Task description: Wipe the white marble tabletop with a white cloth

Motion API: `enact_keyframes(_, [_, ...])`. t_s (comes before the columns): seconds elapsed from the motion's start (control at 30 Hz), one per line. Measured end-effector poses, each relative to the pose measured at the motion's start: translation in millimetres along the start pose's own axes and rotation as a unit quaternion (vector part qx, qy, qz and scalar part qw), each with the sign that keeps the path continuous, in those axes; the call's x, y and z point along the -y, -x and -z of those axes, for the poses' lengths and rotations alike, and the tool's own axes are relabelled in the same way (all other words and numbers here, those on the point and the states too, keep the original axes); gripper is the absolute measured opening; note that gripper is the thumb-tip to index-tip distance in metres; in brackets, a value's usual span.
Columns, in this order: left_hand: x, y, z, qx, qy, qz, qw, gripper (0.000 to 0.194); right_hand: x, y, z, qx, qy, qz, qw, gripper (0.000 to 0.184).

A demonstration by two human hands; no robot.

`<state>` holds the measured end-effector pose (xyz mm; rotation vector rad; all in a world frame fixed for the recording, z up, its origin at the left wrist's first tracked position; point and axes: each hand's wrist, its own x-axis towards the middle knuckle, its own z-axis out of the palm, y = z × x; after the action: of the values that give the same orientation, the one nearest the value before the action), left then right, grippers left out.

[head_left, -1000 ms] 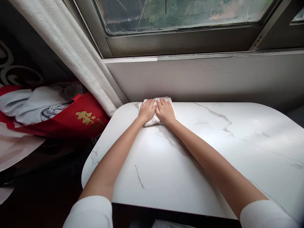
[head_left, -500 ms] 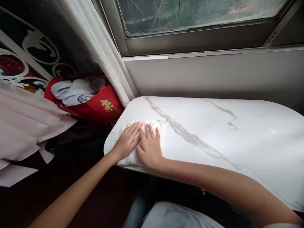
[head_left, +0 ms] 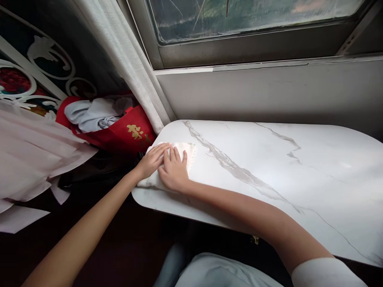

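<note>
A folded white cloth (head_left: 153,181) lies flat on the left end of a white marble-patterned tabletop (head_left: 299,175). My left hand (head_left: 152,160) rests palm down on the cloth's left part, its fingers stretched out and close together. Beside it, my right hand (head_left: 174,170) presses on the cloth with fingers spread, its thumb side near the left hand's fingers. Both palms hide the middle of the cloth; its stitched right edge shows past the right fingers.
Past the table's left end sits a red bag (head_left: 119,133) stuffed with pale clothes. A cream curtain (head_left: 125,52) hangs down to the table's back left corner. Pale pink fabric (head_left: 32,159) drapes at far left. A wall and window frame (head_left: 245,50) run behind the table.
Both hands and the cloth have slid left and toward the back of the table. A strip of tabletop along the front left edge is now uncovered.
</note>
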<state>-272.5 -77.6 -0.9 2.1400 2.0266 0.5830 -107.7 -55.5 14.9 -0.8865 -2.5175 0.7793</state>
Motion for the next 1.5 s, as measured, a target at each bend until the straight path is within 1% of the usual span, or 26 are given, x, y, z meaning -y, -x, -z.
enact_keyframes(0.1, [11,-46,-7.6,-0.018,0.005,0.007,1.0,0.053,-32,-40,8,-0.025,0.038,0.008,0.999,0.054])
enact_keyframes(0.2, [23,-96,-15.6,-0.025,0.009,-0.018,0.999,0.051,-60,-77,14,-0.063,0.088,-0.006,0.994,0.053])
enact_keyframes(0.3, [34,-141,-22.2,-0.024,0.025,-0.042,0.999,0.05,-79,-105,18,-0.091,0.121,-0.033,0.988,0.055])
enact_keyframes(0.37, [41,-164,-25.2,-0.026,0.032,-0.042,0.998,0.05,-87,-121,18,-0.096,0.137,-0.045,0.985,0.057])
enact_keyframes(0.43, [47,-181,-27.0,-0.027,0.029,-0.039,0.998,0.049,-93,-134,19,-0.1,0.152,-0.053,0.982,0.059])
enact_keyframes(0.5, [52,-192,-28.0,-0.024,0.023,-0.044,0.998,0.048,-96,-143,19,-0.103,0.162,-0.063,0.979,0.059])
enact_keyframes(0.57, [55,-197,-28.6,-0.02,0.017,-0.05,0.998,0.047,-97,-148,18,-0.105,0.166,-0.07,0.978,0.06])
enact_keyframes(0.63, [55,-195,-29.1,-0.021,0.011,-0.051,0.998,0.048,-97,-148,18,-0.107,0.169,-0.068,0.977,0.06])
enact_keyframes(0.73, [51,-182,-29.1,-0.024,-0.002,-0.032,0.999,0.049,-93,-138,18,-0.106,0.176,-0.056,0.977,0.059])
enact_keyframes(0.83, [43,-156,-26.5,-0.022,-0.012,-0.018,1.0,0.049,-82,-119,15,-0.096,0.177,-0.044,0.978,0.059])
enact_keyframes(0.97, [28,-104,-19.5,-0.015,-0.025,-0.016,0.999,0.052,-58,-84,7,-0.074,0.18,-0.023,0.981,0.06])
enact_keyframes(1.07, [14,-58,-14.2,-0.007,-0.041,-0.009,0.999,0.052,-37,-49,3,-0.023,0.178,-0.003,0.984,0.061])
enact_keyframes(1.13, [2,-27,-11.6,-0.005,-0.047,-0.009,0.999,0.053,-23,-23,2,0.004,0.176,0.017,0.984,0.062])
enact_keyframes(1.23, [-19,16,-9.7,-0.002,-0.053,-0.021,0.998,0.053,-7,18,3,0.015,0.178,0.047,0.983,0.063])
enact_keyframes(1.3, [-35,40,-10.2,0.001,-0.059,-0.021,0.998,0.052,-1,43,7,0.025,0.178,0.071,0.981,0.063])
enact_keyframes(1.4, [-61,66,-13.9,0.001,-0.068,-0.003,0.998,0.054,-1,73,17,0.05,0.17,0.112,0.978,0.063])
enact_keyframes(1.5, [-86,78,-20.9,0.002,-0.069,0.019,0.997,0.055,-10,91,33,0.09,0.148,0.129,0.976,0.066])
